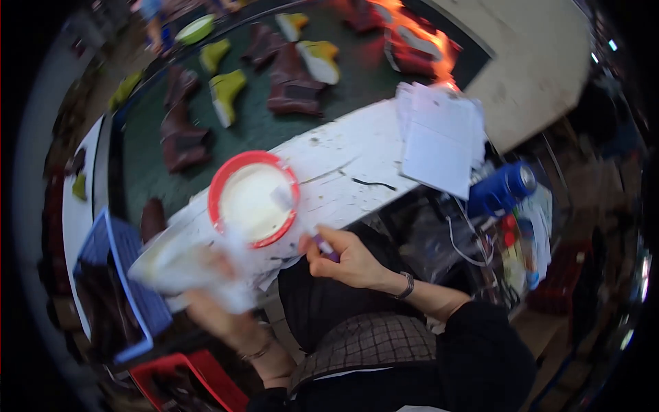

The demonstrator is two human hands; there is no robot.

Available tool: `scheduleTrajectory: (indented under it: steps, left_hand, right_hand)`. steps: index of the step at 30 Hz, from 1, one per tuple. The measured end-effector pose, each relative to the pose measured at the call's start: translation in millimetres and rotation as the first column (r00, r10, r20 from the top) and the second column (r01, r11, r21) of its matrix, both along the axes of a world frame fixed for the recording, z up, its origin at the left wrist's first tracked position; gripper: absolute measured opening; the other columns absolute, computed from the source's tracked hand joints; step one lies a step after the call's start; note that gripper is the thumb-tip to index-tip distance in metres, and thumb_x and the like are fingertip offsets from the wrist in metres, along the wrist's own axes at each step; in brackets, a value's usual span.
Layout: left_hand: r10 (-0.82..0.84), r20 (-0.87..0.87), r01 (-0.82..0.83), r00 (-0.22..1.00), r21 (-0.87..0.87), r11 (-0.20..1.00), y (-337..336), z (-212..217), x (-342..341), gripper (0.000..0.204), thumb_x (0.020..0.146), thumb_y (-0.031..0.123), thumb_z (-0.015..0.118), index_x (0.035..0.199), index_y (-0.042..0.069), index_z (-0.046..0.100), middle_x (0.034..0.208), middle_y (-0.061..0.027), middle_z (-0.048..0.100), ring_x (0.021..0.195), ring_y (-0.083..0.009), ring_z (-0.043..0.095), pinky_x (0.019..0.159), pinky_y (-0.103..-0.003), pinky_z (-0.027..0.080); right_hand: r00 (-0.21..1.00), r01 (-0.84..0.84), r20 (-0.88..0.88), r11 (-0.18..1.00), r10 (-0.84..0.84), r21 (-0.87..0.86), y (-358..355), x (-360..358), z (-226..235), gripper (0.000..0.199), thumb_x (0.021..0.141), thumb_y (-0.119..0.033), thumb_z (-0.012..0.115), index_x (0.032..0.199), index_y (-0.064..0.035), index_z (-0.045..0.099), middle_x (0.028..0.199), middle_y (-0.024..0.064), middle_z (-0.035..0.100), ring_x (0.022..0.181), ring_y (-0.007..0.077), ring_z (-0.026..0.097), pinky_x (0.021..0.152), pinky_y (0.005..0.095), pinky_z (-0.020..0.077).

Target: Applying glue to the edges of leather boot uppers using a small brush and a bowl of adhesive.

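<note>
Right hand (pixel 343 259) pinches brush (pixel 302 223) over red bowl (pixel 252 199); left hand (pixel 213 288) grips blurred pale shoe part (pixel 182 264) (motion smear). Risk: glue dripping onto white bench (pixel 357 147).

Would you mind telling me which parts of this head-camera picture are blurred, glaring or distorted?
In the head view, the left hand and the pale piece it holds are smeared by motion blur; the right hand with its brush over the red-rimmed bowl is sharper; orange glare burns out the belt's top right; fisheye bends the white bench, and the rim goes dark.

Left hand (pixel 209 285) blurred, right hand (pixel 343 257) fingers pinched
</note>
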State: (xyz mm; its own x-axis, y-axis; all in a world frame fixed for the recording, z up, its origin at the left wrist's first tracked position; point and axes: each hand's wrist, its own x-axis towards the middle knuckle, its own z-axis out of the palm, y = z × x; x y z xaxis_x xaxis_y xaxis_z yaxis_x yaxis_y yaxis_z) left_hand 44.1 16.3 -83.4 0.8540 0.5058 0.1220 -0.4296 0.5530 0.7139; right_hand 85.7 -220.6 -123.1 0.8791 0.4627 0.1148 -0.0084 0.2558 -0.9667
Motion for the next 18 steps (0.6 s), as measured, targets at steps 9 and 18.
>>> scheduleTrajectory:
  steps: [9,18]
  left_hand:
    - [-0.329,-0.132,0.328,0.935,0.678,0.658,-104.8,21.1,25.7,0.085,0.106,0.061,0.042,0.159,-0.004,0.028,0.155,-0.0239,0.038,0.141,-0.0312,0.042,0.113,-0.040,0.037]
    - [-0.094,-0.330,0.247,0.939,0.460,0.853,-53.7,14.6,6.2,0.024,0.105,0.014,0.064,0.115,-0.004,0.075,0.079,-0.0056,0.072,0.068,-0.0083,0.065,0.066,-0.021,0.051]
  right_hand:
    - [0.712,0.691,0.268,0.715,-0.649,-0.103,-44.5,56.1,21.3,0.034,0.089,-0.002,0.074,0.121,0.0032,0.066,0.111,0.0072,0.072,0.100,0.0147,0.067,0.090,0.0313,0.0533]
    - [0.752,0.652,0.590,0.463,-0.294,-0.600,-119.5,150.9,-86.8,0.078,0.071,-0.018,0.089,0.139,0.0027,0.055,0.125,0.0213,0.067,0.108,0.0278,0.066,0.091,0.0370,0.0537]
